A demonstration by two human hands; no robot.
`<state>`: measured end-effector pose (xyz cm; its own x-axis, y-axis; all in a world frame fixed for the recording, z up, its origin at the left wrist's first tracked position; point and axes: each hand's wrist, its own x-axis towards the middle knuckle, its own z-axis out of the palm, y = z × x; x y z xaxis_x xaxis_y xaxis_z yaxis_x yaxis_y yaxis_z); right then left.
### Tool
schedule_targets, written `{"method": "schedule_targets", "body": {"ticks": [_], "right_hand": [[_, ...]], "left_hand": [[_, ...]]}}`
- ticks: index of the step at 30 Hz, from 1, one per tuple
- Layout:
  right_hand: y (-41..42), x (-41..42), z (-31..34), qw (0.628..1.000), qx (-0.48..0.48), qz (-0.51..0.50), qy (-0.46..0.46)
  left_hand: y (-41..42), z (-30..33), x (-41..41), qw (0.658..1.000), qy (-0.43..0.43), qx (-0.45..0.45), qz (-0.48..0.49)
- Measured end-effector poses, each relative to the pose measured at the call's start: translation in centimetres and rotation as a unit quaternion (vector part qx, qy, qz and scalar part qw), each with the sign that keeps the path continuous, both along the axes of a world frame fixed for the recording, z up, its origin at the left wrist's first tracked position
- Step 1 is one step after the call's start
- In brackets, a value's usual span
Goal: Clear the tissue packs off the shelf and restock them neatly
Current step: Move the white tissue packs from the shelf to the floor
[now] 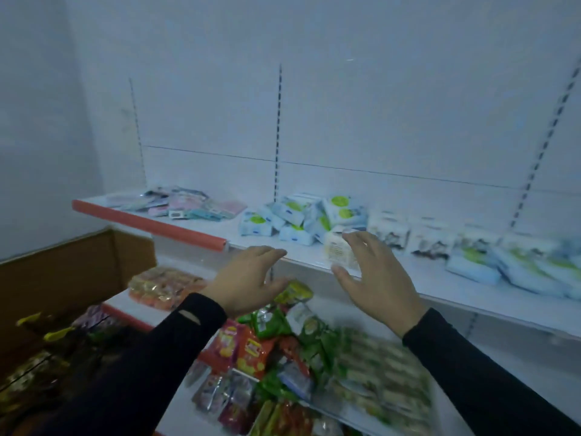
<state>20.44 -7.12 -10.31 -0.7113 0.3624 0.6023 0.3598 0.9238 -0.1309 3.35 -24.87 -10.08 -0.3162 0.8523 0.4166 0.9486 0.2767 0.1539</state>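
On the shelf (220, 229) the tissue packs (301, 217) lie jumbled, so clearing seems barely begun; left hand (248, 280) and right hand (374, 275) hover open-fingered, holding nothing.

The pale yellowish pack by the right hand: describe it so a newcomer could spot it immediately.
Find the upper white shelf. Near its front edge, just below the jumbled pile of blue-and-green tissue packs, sits the pale pack, partly behind the right hand. It alone looks cream-yellow rather than blue-white.
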Motion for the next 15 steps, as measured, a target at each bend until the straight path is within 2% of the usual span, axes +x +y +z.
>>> {"method": "schedule_targets", "body": {"ticks": [8,12,15], "right_hand": [[12.9,8.1,1.2,0.998,-0.003,-0.065,-0.016],[17.7,7.5,1.3,0.996,-0.010,-0.057,-0.063],[19.6,5.5,1.4,0.995,-0.015,-0.029,-0.096]], "left_hand": [[13.1,2.4,4.7,0.998,0.046,-0.017,-0.028],[17.0,2.8,4.1,0.999,0.027,-0.019,0.002],[18.7,3.4,3.3,0.998,0.010,-0.059,0.023]]}}
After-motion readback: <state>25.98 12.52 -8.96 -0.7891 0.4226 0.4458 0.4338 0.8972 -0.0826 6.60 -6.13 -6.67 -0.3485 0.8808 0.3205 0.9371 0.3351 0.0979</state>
